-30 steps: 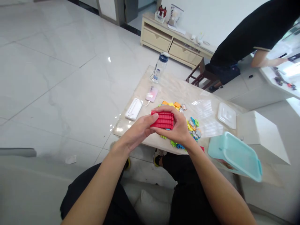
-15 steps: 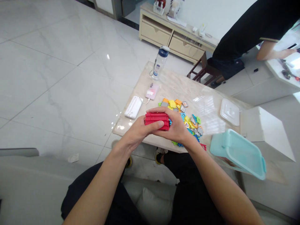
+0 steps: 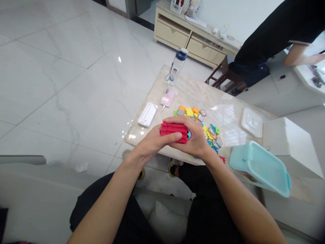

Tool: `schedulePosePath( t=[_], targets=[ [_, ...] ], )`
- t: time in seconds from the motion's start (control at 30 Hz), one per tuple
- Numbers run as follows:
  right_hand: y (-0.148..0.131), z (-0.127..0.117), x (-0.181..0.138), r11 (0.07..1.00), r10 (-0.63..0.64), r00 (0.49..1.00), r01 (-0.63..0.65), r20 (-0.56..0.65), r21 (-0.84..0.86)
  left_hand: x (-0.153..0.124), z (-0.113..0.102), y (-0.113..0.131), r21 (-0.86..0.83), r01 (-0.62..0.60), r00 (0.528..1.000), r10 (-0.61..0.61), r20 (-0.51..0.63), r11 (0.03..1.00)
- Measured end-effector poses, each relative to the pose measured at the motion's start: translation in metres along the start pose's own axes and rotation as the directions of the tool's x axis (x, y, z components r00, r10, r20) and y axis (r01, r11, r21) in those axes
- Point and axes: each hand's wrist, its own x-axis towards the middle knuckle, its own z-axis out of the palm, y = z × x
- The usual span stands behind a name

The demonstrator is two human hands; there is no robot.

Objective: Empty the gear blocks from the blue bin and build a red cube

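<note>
A stack of red toothed plastic tiles point(image 3: 174, 132) is held up in front of me, above the table's near edge. My left hand point(image 3: 154, 139) grips it from the left, with the thumb lying across its near face. Around its far side and right end my right hand point(image 3: 196, 137) is wrapped, fingers closed. A bit of light blue shows between the stack and the right palm; what it is I cannot make out. Beyond the hands, loose interlocking tiles point(image 3: 189, 112) in yellow, orange, blue, green, grey and white lie spread on the table, partly hidden by my right hand.
On the table point(image 3: 195, 91) are a water bottle point(image 3: 176, 67), a pink phone point(image 3: 167, 98) cabled to a white power bank point(image 3: 147, 115), a clear lid point(image 3: 252, 122), a teal bin point(image 3: 269, 169) and a white box point(image 3: 291, 144). A person point(image 3: 269, 37) in dark clothes sits at the far right.
The whole scene shifts slightly rightward as my view moves. Both hands keep their hold on the red stack, and a bit of light blue now shows at its right end.
</note>
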Motion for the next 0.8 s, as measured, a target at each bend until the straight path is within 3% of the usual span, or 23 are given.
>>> schedulePosePath(
  t=[0.37, 0.6, 0.8],
  targets=[
    [0.005, 0.004, 0.000, 0.998, -0.030, 0.995, 0.035, 0.092, -0.059, 0.005, -0.003, -0.011, -0.024, 0.001, 0.999, -0.002, -0.033, 1.000],
    [0.010, 0.004, -0.005, 0.999, -0.045, 0.996, 0.044, 0.076, 0.014, 0.007, 0.001, -0.008, -0.014, -0.039, 0.999, 0.039, -0.006, 0.999],
    [0.008, 0.005, -0.008, 0.998, -0.039, 0.999, 0.040, 0.034, -0.041, 0.004, 0.003, -0.010, 0.049, -0.036, 0.999, 0.036, -0.013, 0.998]
  ],
)
